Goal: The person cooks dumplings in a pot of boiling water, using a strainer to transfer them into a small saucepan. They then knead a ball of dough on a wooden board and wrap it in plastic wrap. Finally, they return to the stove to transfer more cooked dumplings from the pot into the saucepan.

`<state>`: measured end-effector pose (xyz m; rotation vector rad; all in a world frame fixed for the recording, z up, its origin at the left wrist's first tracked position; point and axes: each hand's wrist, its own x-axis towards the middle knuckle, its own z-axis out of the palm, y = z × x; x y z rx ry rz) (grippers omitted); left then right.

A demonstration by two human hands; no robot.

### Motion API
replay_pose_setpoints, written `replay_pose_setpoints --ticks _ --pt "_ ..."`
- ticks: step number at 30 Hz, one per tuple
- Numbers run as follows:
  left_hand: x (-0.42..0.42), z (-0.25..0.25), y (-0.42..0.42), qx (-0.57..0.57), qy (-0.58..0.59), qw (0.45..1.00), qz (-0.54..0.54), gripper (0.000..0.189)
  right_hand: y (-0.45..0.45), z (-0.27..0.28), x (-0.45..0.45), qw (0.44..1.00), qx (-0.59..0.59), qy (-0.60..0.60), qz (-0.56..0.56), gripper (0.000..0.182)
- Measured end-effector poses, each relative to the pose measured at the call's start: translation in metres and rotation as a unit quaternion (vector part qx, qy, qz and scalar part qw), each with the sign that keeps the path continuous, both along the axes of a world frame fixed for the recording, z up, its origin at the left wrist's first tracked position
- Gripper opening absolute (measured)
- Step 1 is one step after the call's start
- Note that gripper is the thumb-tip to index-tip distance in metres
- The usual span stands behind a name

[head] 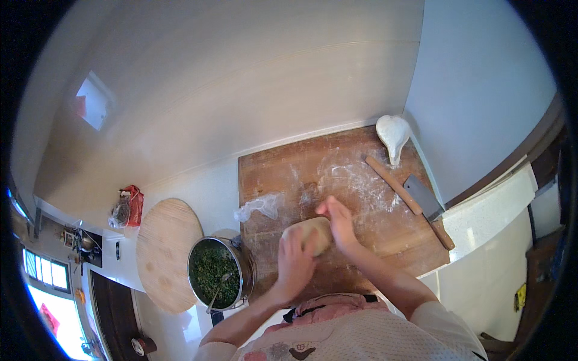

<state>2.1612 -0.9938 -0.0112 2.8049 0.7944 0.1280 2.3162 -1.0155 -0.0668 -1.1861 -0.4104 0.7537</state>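
A smooth, pale lump of dough (318,234) lies near the front of a floured wooden board (271,171). My left hand (295,266) rests over its left and near side, fingers spread and slightly blurred. At the dough's right edge is my right hand (339,223), its palm side against the lump and its fingertips pointing away past it. Part of the dough is hidden under the left fingers. Left of the board's front stands a metal pot (246,266) of chopped green filling (212,266), with a spoon (221,291) in it.
On the board's right lie a wooden rolling pin (393,185) and a cleaver (424,198); a flour-dusted white scoop (393,133) sits in the back corner. A crumpled clear plastic bag (262,207) is at left. Beyond are a round wooden board (167,252) and a red package (134,205).
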Motion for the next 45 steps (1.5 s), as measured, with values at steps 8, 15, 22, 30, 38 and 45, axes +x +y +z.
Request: replay_pose_setpoints --ticks 8,15,22,30,38,45 --pt "-0.037 -0.049 -0.006 -0.114 -0.189 0.971 0.096 0.064 -0.084 -0.064 -0.047 0.948 -0.199 -0.246 -0.034 0.038" --pt "-0.002 -0.070 -0.007 -0.395 -0.277 0.815 0.321 0.055 -0.055 -0.048 -0.049 0.955 -0.214 -0.204 -0.034 0.049" --pt "0.020 -0.073 -0.009 -0.383 -0.269 0.859 0.207 0.055 -0.062 -0.047 -0.014 0.788 -0.389 -0.476 -0.040 0.046" --pt "0.023 -0.076 0.114 -0.005 -0.190 0.946 0.264 0.053 -0.044 -0.004 0.003 0.912 -0.183 -0.366 -0.027 0.028" --pt "0.011 -0.087 0.150 -0.064 -0.177 0.956 0.225 0.034 -0.018 0.007 -0.018 0.914 -0.116 -0.388 0.026 0.022" --pt "-0.002 -0.011 0.094 -0.681 -0.389 0.607 0.130 0.028 0.007 0.043 -0.001 0.990 -0.043 -0.049 0.123 0.026"
